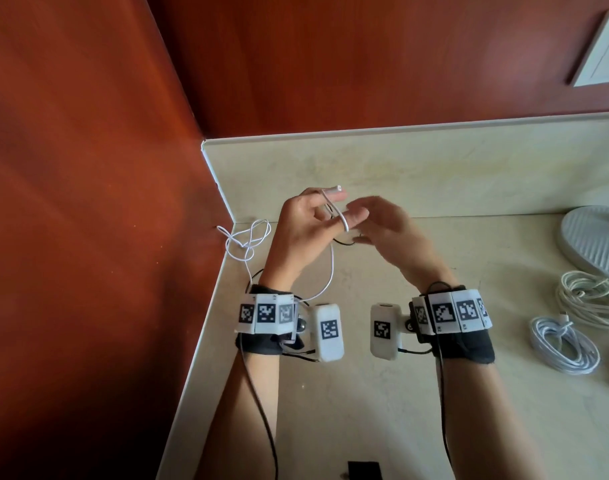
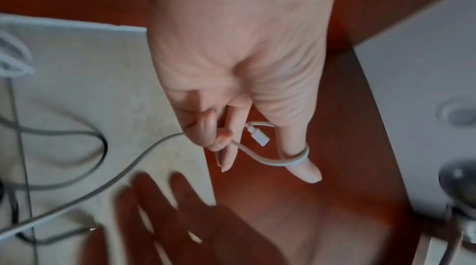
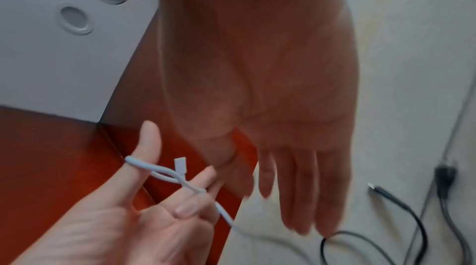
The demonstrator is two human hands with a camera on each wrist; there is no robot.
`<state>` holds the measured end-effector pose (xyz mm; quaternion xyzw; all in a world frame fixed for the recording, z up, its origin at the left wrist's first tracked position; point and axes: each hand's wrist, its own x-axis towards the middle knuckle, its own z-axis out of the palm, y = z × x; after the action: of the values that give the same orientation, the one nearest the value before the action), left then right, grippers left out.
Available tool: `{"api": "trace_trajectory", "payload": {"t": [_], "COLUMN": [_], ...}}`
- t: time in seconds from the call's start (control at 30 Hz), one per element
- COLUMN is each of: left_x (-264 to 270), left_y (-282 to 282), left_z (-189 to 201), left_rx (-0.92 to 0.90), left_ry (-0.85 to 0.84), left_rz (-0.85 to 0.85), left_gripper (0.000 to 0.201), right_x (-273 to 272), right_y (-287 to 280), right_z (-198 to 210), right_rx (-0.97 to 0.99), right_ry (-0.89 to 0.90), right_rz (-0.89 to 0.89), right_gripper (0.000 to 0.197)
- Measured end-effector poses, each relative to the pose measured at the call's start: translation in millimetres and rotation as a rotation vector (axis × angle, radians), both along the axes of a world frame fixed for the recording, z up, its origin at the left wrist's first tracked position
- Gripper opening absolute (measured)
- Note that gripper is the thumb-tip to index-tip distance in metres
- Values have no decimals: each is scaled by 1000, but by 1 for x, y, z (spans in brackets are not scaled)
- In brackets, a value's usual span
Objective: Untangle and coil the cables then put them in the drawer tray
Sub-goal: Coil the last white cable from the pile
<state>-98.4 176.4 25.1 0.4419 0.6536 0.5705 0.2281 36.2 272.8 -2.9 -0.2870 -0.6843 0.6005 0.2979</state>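
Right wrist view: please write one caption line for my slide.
Left hand holds a white cable looped around its thumb; right hand hangs open above a black cable.

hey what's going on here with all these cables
A person is starting to coil a white cable around the left hand: it loops the thumb and is pinched by curled fingers. The right hand hangs open beside it, holding nothing. Two coiled white bundles lie on the counter, plus a loose black cable.

Home: wood-panelled walls (image 1: 88, 168), marble counter (image 1: 365, 393), wall socket (image 1: 604, 50).
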Motion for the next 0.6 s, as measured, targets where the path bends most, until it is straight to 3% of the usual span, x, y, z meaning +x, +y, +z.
{"api": "trace_trajectory", "payload": {"t": [0.1,0.23,0.3,0.43,0.53,0.6], "left_x": [3,-9,-24,-54,-66,-68], "left_y": [-5,-10,-10,-11,-12,-14], "left_z": [12,14,8,-7,-17,-21], "left_rx": [61,54,59,8,-90,-167], "left_ry": [-180,-206,-182,-88,81,183], "left_rz": [-65,18,103,219,242,266], "left_gripper": [43,34,32,38,50,47], "right_x": [-5,-15,-13,-8,-8,-9], "right_y": [-15,-25,-25,-29,-35,-37], "right_z": [-2,-3,0,9,14,17], "right_rx": [-44,-5,-44,71,124,49], "right_ry": [-38,-90,-94,-177,-148,-123], "right_rz": [342,334,326,378,417,431], "right_gripper": [39,18,22,34,36,38]}}
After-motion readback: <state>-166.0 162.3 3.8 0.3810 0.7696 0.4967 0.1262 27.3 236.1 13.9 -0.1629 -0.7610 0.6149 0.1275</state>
